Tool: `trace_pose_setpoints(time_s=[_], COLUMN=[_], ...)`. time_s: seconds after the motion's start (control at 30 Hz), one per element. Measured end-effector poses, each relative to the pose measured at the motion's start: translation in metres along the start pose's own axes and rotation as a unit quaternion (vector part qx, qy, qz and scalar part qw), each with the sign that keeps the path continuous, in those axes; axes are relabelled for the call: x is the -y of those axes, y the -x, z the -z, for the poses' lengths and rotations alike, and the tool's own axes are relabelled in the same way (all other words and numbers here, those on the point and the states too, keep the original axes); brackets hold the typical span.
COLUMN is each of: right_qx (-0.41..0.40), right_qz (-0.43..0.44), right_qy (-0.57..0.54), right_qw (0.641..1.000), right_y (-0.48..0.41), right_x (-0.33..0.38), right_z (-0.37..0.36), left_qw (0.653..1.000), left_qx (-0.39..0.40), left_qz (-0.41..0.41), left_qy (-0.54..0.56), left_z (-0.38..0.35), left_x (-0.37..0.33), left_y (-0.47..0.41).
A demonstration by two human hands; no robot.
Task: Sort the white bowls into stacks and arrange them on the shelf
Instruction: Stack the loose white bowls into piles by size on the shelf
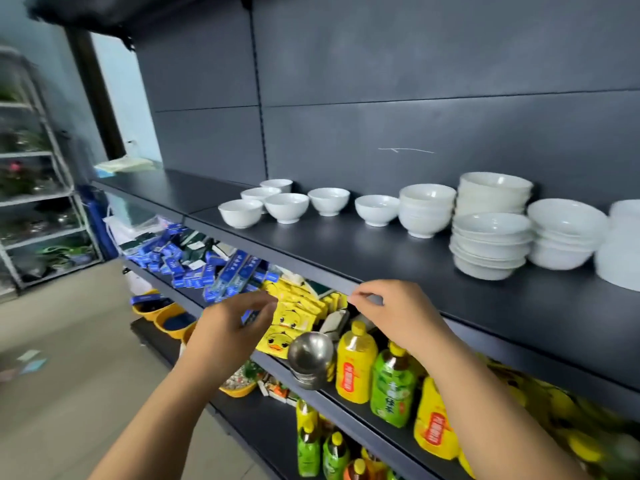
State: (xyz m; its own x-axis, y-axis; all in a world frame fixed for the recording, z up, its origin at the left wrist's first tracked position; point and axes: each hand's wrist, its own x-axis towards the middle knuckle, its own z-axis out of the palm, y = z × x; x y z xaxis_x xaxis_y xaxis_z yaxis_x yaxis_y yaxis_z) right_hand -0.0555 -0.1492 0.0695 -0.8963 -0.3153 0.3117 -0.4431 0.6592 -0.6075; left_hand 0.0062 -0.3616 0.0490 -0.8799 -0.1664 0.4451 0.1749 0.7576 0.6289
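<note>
Viewpoint: from head height, looking down along a dark shelf (381, 261) that runs from 10 o'clock to 4 o'clock.
Single bowls: six small white bowls (286, 207) stand unstacked on the shelf just above centre, from 11 to 1 o'clock. Four are clustered at the left and two stand apart to their right.
Stacks: these are on the same shelf, at 2 to 3 o'clock. First comes a short stack (426, 216) of small bowls. Next is a tall stack (495, 192) against the back panel, with a front stack (491, 247) of wider bowls just before it. Beside these stands a right stack (566, 237). A further pile at the right edge is blurred.
Left hand: the left hand (232, 327) is at 7 o'clock, below the shelf's front edge. Its grip is loosely curled, apart and empty.
Right hand: the right hand (391, 317) is at 5 o'clock, with its fingers curled at the shelf's front edge. The grip is apart and holds nothing. Whether the fingertips touch the edge cannot be told.
Lower shelf: at 6 o'clock are yellow duck packets (291, 320), a steel bowl (310, 355), a yellow bottle (356, 368) and a green bottle (393, 389). Blue boxes (194, 268) lie at 9 o'clock.
</note>
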Motion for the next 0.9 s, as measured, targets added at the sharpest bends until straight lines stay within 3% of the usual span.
trace_pose_setpoints(time_s=[0.27, 0.6, 0.9], right_qx=[0.035, 0.025, -0.02], right_qz=[0.038, 0.015, -0.027], right_qy=[0.006, -0.042, -0.023], right_qw=[0.999, 0.999, 0.999], right_y=[-0.079, -0.249, -0.36], right_x=[0.044, 0.055, 0.057], right_z=[-0.08, -0.171, -0.233], left_qw=[0.996, 0.991, 0.994], left_qx=[-0.029, 0.012, 0.026], left_qz=[0.081, 0.099, 0.061], left_qy=[-0.039, -0.084, -0.085], left_z=[0.039, 0.058, 0.055], left_x=[0.081, 0.178, 0.254], left_y=[-0.016, -0.142, -0.251])
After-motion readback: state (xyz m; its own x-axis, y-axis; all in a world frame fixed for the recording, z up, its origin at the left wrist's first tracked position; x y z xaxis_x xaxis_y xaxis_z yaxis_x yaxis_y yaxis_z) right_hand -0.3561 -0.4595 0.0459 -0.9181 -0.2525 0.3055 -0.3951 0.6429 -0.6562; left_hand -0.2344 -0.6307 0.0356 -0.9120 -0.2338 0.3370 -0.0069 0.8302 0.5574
